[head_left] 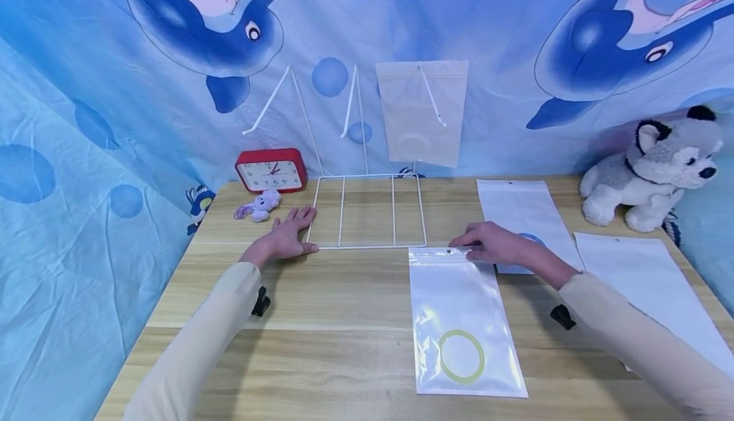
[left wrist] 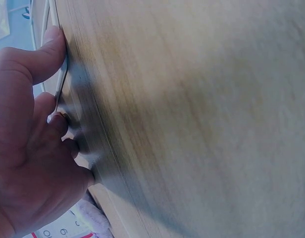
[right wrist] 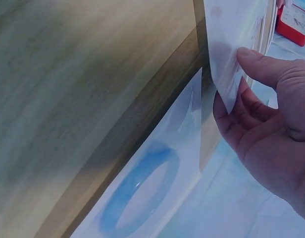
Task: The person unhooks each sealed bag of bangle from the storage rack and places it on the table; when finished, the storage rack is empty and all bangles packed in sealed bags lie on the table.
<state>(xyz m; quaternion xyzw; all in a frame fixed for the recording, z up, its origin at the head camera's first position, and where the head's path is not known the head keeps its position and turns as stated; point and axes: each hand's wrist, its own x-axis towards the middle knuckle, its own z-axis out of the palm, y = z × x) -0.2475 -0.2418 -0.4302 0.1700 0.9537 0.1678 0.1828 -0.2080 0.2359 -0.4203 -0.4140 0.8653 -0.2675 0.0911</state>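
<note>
A white wire rack [head_left: 367, 247] stands on the table, its three prongs rising in front of the backdrop. My left hand [head_left: 288, 235] rests at the left front corner of its base, fingers spread; in the left wrist view the thumb [left wrist: 54, 52] lies against the wire. My right hand [head_left: 494, 242] pinches the top edge of a clear-fronted white zip bag [head_left: 459, 300] between thumb and fingers. Through the bag's front shows a yellow-green ring [head_left: 462, 356]. Another zip bag [head_left: 423, 112] hangs from the rack's right prong.
To the right lie a bag [head_left: 516, 198] with a blue ring [right wrist: 140, 193] and another white bag [head_left: 648, 287]. A husky plush [head_left: 648, 169] sits at the back right. At the back left are a red clock [head_left: 271, 170] and a small purple plush [head_left: 260, 206].
</note>
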